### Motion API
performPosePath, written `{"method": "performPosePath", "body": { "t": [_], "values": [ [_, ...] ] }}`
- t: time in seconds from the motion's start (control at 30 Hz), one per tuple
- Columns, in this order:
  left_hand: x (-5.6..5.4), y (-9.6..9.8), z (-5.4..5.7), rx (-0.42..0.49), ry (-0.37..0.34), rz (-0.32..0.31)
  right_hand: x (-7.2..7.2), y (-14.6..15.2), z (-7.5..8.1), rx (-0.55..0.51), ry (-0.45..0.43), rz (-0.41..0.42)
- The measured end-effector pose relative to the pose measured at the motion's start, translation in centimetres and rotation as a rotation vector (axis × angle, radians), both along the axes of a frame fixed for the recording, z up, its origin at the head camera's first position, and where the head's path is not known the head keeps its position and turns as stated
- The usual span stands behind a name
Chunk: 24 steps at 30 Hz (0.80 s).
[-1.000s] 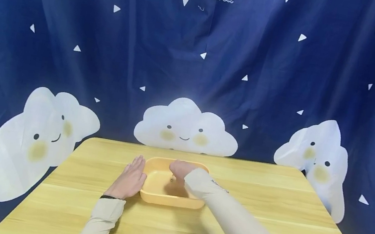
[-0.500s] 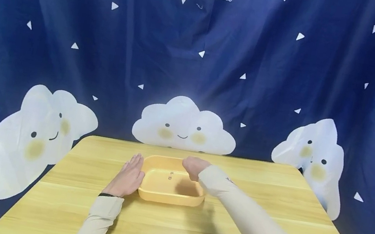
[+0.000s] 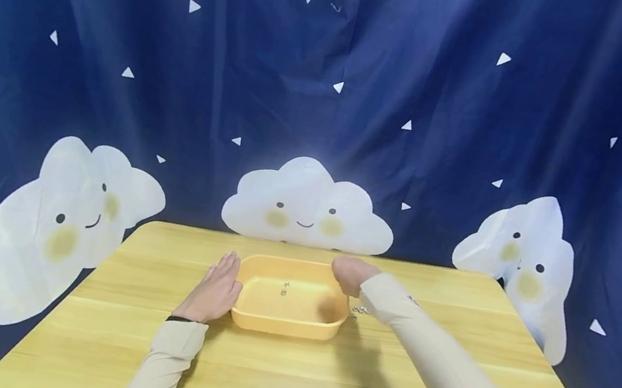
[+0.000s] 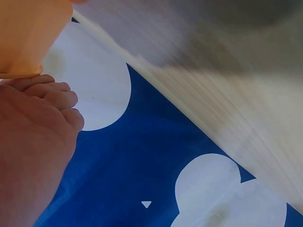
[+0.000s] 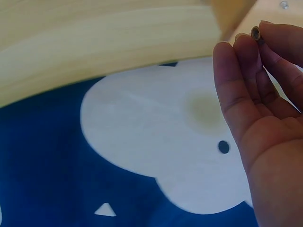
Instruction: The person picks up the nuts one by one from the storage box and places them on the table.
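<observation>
A shallow orange-yellow tray (image 3: pixel 289 327) stands on the table. My left hand (image 3: pixel 211 290) lies along its left side with straight fingers, and in the left wrist view the fingertips (image 4: pixel 64 98) are right at the rim. Over the tray's far right corner is my right hand (image 3: pixel 354 277). Its thumb and fingers pinch a small metal piece (image 5: pixel 256 33) with a round, hollow-looking end; the rest is hidden by the fingers. Two tiny shiny metal pieces (image 3: pixel 283 292) lie on the tray floor. Several more small metal pieces (image 3: pixel 361 310) lie on the table just right of the tray, partly under the right sleeve.
The light wood table (image 3: pixel 266 386) reaches back to a dark blue curtain (image 3: pixel 323 120) printed with white clouds and triangles. My right forearm (image 3: pixel 441 374) crosses the right part of the table and casts a shadow there.
My right hand has moved right, from over the tray's middle to its far right corner. The metal pieces right of the tray have come into sight. The left hand stays at the tray's side.
</observation>
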<state>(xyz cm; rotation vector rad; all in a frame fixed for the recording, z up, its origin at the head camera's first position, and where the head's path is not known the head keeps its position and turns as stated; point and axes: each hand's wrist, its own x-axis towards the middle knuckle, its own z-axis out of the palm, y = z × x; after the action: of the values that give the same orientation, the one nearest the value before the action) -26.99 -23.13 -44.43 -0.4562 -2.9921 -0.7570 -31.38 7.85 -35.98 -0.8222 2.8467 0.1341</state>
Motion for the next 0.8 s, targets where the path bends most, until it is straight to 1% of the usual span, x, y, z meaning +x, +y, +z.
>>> {"method": "performPosePath", "body": {
  "t": [0.1, 0.2, 0.27, 0.33, 0.43, 0.53, 0.63, 0.8],
  "values": [
    [-0.1, 0.0, 0.0, -0.001, -0.004, -0.003, -0.1, 1.4, 0.0, -0.008, -0.005, 0.018],
    [-0.1, 0.0, -0.1, -0.006, -0.010, -0.004, -0.3, 2.7, -0.1, 0.016, -0.002, 0.028],
    [-0.2, -0.1, -0.1, -0.010, -0.009, -0.006, -0.3, 3.4, -0.2, 0.038, -0.007, 0.021],
    [-0.2, -0.1, -0.1, -0.012, -0.006, -0.008, -0.3, 4.2, -0.3, 0.021, -0.014, 0.013],
    [-0.3, -0.2, 0.0, -0.010, -0.007, -0.009, -0.1, 5.1, -0.7, -0.030, -0.044, 0.005],
    [-0.3, -0.2, 0.2, -0.013, -0.011, -0.012, 0.3, 5.9, -1.4, -0.095, -0.073, -0.005],
    [-0.4, -0.2, 0.3, -0.012, -0.018, -0.015, 0.7, 6.5, -2.5, -0.143, -0.085, -0.004],
    [-0.4, -0.1, 0.4, -0.013, -0.029, -0.012, 1.3, 7.3, -4.3, -0.237, -0.093, 0.022]
  ]
}}
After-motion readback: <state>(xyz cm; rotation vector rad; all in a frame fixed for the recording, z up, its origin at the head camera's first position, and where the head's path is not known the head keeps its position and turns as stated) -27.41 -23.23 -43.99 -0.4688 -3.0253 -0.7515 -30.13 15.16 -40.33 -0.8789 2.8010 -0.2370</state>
